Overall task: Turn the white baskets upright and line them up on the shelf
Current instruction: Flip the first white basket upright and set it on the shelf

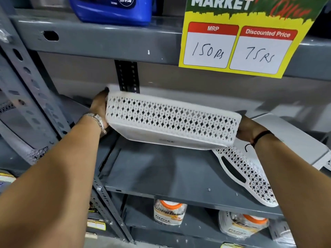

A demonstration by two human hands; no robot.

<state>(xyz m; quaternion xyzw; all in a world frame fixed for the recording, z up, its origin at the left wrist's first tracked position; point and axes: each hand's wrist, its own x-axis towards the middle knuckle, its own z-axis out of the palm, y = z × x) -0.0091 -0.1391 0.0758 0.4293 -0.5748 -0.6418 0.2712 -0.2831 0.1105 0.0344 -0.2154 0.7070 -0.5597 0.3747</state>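
A white lattice-sided basket [172, 119] hangs tilted above the grey shelf [161, 174], its solid bottom facing me and down. My left hand [100, 111] grips its left end, and my right hand [249, 129] grips its right end. Under my right forearm a second white basket [245, 170] lies upside down, its handle slot showing, overhanging the shelf's front edge. A third white basket [290, 136] lies overturned further right, partly hidden by my arm.
A yellow price sign [240, 45] hangs from the upper shelf, where a blue jug [114, 9] stands. Orange-lidded jars [168, 212] sit on the shelf below. A perforated grey upright [28, 76] stands at the left, with another white basket [23, 140] beyond it.
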